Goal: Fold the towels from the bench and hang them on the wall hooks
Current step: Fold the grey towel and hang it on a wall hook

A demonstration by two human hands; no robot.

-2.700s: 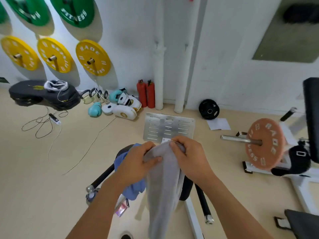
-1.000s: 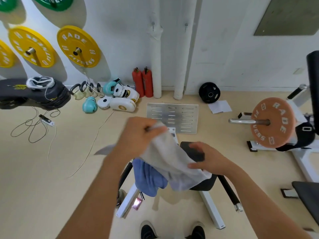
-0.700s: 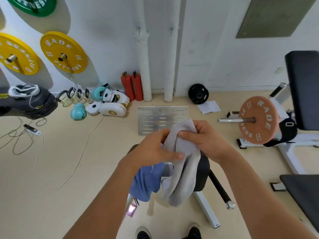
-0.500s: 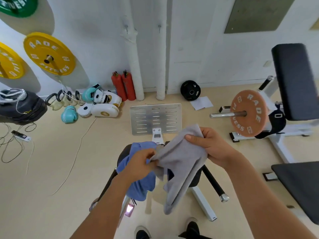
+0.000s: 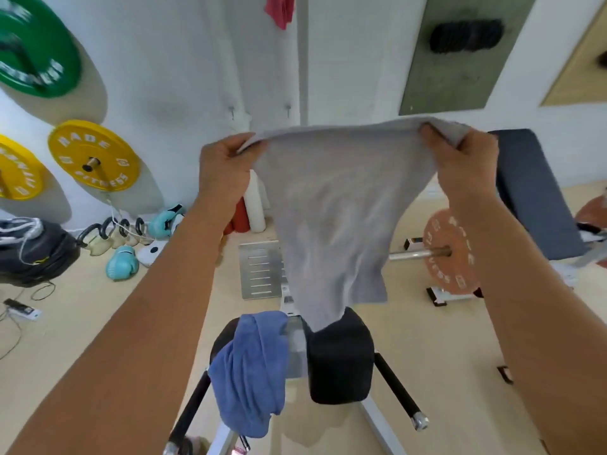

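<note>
— Stretching between the two hands, what is seen?
— A grey towel (image 5: 331,205) is held up by its top edge and spread wide. One upper corner is pinched by the left hand (image 5: 223,172), the other is gripped by the right hand (image 5: 460,165) with fingers curled over the cloth; the lower end hangs down to the bench (image 5: 340,362).
— And what is left on the bench?
— A blue towel (image 5: 249,369) is draped, crumpled, over its left edge. Two wall hooks (image 5: 288,109) are seen just above the grey towel — bare — and a red cloth (image 5: 280,9) is hung higher up on the wall.
</note>
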